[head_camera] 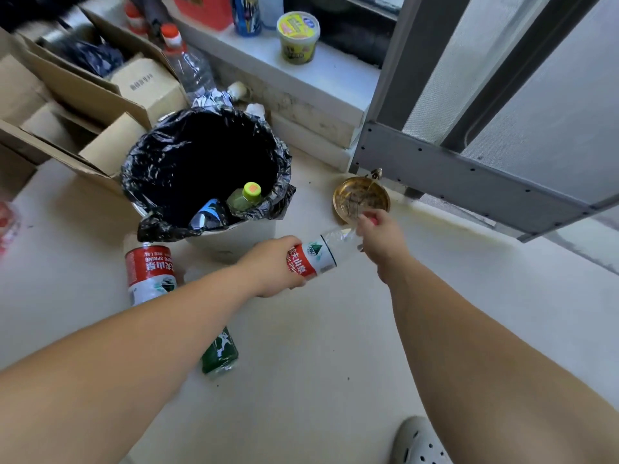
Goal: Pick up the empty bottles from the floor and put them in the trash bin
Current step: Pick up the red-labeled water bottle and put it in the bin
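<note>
You hold one clear bottle with a red label [313,257] in both hands, lifted off the floor [335,346] just right of the trash bin [231,237]: your left hand [273,266] is wrapped around the labelled base, your right hand [382,237] is closed over the neck, where a red cap just shows. The bin's black liner [150,169] already holds a green-capped bottle [243,197] and a dark wrapped one [209,214]. Two bottles lie on the floor: a large red-labelled bottle [150,272] touching the bin's base, and a green bottle [221,353] partly hidden under your left forearm.

Likely faults from here: the bottle is held crosswise, so it may catch the rim and bounce out; a light bin could tip if struck; the brass dish [361,200], near your right hand, could be knocked; the round bottles underfoot may roll away when nudged.

Surface: pale, smooth flooring with scattered specks. Surroundings: open cardboard boxes [77,92] behind the bin, a stone sill [321,82] carrying a yellow tub [298,36], a grey screen door [469,169] standing ajar at right
</note>
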